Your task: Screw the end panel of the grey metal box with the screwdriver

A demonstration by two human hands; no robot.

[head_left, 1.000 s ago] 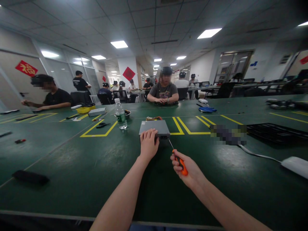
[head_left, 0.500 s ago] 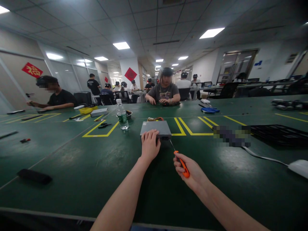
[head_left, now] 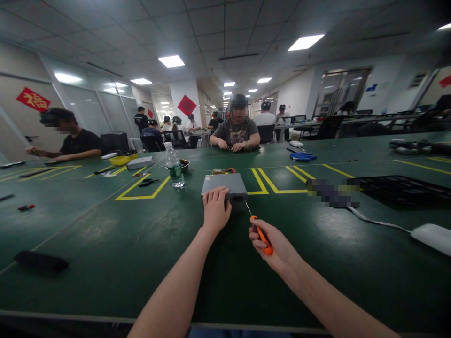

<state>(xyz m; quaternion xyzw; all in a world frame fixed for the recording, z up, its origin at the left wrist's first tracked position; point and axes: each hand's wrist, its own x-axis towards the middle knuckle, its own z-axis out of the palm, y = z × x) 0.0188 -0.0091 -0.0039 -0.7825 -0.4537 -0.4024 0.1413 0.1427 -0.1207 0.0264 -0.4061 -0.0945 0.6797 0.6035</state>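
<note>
A grey metal computer power supply unit (head_left: 230, 182) lies on the green table in front of me, with bundled coloured wires (head_left: 224, 171) at its far side. My left hand (head_left: 215, 206) grips its near left part, fingers over the top and thumb at the near face. An orange and black screwdriver (head_left: 261, 235) is held in my right hand (head_left: 273, 244), fingers wrapped round the handle. Its thin shaft slants up to the unit's near right corner. Whether the tip sits in a screw is too small to tell.
A water bottle (head_left: 174, 166) stands left of the unit, before a small bowl (head_left: 184, 165). Black scissors (head_left: 148, 182) and a black pouch-like object (head_left: 41, 261) lie left. On the right are a black panel (head_left: 398, 188) and a white cable (head_left: 380, 226). A co-worker (head_left: 237, 129) sits opposite.
My view has turned slightly, so the whole scene sits a little further left and higher. Both hands keep their holds, and the screwdriver stays at the same corner of the unit.
</note>
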